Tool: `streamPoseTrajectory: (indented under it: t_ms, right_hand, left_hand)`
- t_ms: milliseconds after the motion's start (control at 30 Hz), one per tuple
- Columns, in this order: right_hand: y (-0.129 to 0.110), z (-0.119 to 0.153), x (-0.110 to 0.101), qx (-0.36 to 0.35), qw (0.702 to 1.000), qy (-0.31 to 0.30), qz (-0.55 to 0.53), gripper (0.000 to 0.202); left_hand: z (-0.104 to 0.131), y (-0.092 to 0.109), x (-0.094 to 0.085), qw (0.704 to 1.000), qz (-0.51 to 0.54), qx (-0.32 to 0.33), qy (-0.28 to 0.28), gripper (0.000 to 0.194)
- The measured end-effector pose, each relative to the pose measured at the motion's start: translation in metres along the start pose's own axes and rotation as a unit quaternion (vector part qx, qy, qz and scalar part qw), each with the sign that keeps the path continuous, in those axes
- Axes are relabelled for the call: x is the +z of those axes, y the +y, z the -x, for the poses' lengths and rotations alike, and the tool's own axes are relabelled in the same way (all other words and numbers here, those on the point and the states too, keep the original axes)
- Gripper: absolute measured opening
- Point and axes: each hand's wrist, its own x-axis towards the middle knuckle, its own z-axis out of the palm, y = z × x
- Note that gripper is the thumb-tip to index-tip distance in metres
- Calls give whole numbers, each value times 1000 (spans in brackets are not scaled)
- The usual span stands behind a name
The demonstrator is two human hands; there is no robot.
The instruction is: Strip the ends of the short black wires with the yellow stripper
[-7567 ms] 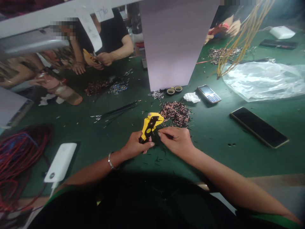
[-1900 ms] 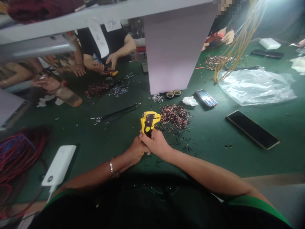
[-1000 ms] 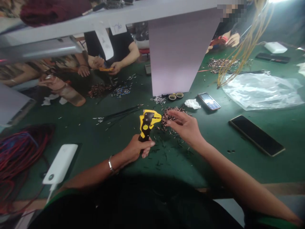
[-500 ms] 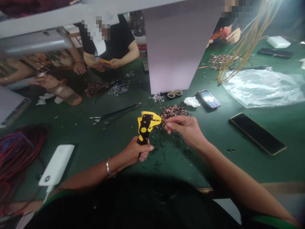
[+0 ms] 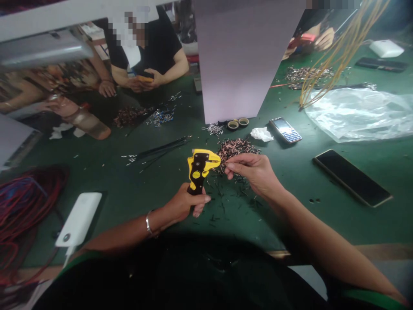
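My left hand (image 5: pixel 190 200) is wrapped round the black handle of a yellow and black wire stripper (image 5: pixel 200 168), whose jaws point to the right. Right at the jaw tips, the thumb and forefinger of my right hand (image 5: pixel 250 169) are pinched together; whatever they hold is too small to make out. Behind and beneath the fingers lies a pile of short copper and black wire pieces (image 5: pixel 237 146). Small black offcuts (image 5: pixel 222 200) are scattered on the green table (image 5: pixel 138 228) below the pile.
A keypad phone (image 5: pixel 285 130), crumpled tissue (image 5: pixel 262 134) and tape rolls (image 5: pixel 238 124) lie beyond the pile. At right is a dark smartphone (image 5: pixel 352 177); at left are a white power bank (image 5: pixel 79 219) and red cables (image 5: pixel 29 211). Across the table, a person (image 5: pixel 148 51) holds something orange.
Both hands keep nearly the same pose at the stripper. The whole view has shifted slightly. The person across has moved their hands on the orange object.
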Motion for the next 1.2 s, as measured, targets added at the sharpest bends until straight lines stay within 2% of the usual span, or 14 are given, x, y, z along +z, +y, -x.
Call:
streamPoseTrajectory:
  t_ms: [233, 500, 767, 1200]
  right_hand:
    - [1, -1, -1, -3, 1000, 16, 18, 18]
    - [1, 2, -2, -10, 1000, 4, 11, 7]
    - [0, 4, -4, -9, 999, -14, 45, 10]
    - [3, 2, -6, -7, 1000, -11, 12, 5]
  left_hand:
    - [1, 3, -1, 1000, -10, 20, -13, 26]
    - [2, -1, 3, 1000, -6, 28, 10, 28]
    - [4, -5, 8, 999, -3, 37, 24, 24]
    - [-1, -9, -2, 997, 12, 37, -61, 21]
